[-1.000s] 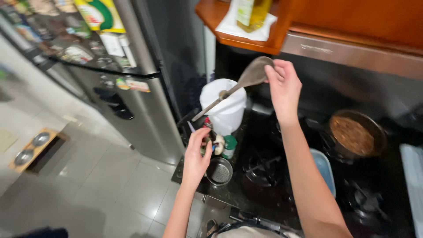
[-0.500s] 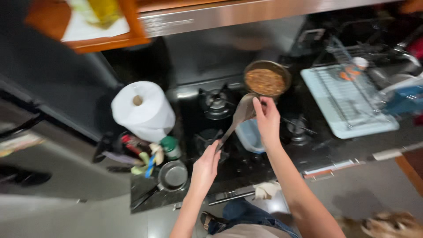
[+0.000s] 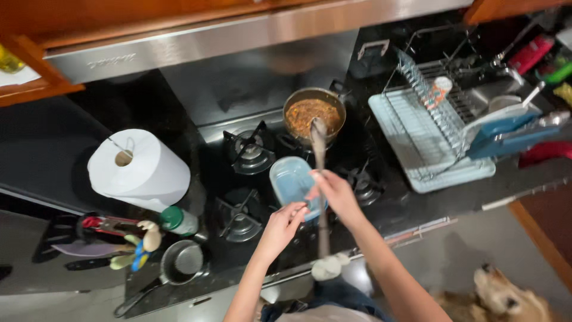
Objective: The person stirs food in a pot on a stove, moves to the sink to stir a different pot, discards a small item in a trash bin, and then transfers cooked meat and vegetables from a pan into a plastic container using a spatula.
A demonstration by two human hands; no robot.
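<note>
At the far left of the black table stands a roll of paper towels point(image 3: 138, 167), with a green-capped bottle point(image 3: 177, 219) just beside it and a cluster of utensils point(image 3: 113, 241) in front. A small empty pan point(image 3: 182, 259) sits near the table's front edge. None of that is in play.

Over the gas hob point(image 3: 247, 152), your left hand point(image 3: 280, 226) hovers at the near rim of the pale blue container point(image 3: 290, 179), which rests between the burners. Its fingers point(image 3: 295, 210) are loosely curled and grip nothing that I can see; whether they touch the rim I cannot tell.

Your right hand point(image 3: 333, 194) is closed around the handle of the long wooden spoon point(image 3: 320, 173). The spoon's bowl reaches up to the near edge of the pot point(image 3: 314, 114) of brown, chunky cooked food on the back burner, while the handle's end points down toward your body.

By my reading, you are at the scooping step: spoon at the pot, container waiting just below it. The next move seems to call for dipping the bowl under the food, lifting it level, and steadying the container with your left hand so it does not slide on the grate.

To the right, a dish rack point(image 3: 429, 137) on its pale tray holds a few items, and a golden dog point(image 3: 506, 298) waits on the floor at lower right; mind drips there.
</note>
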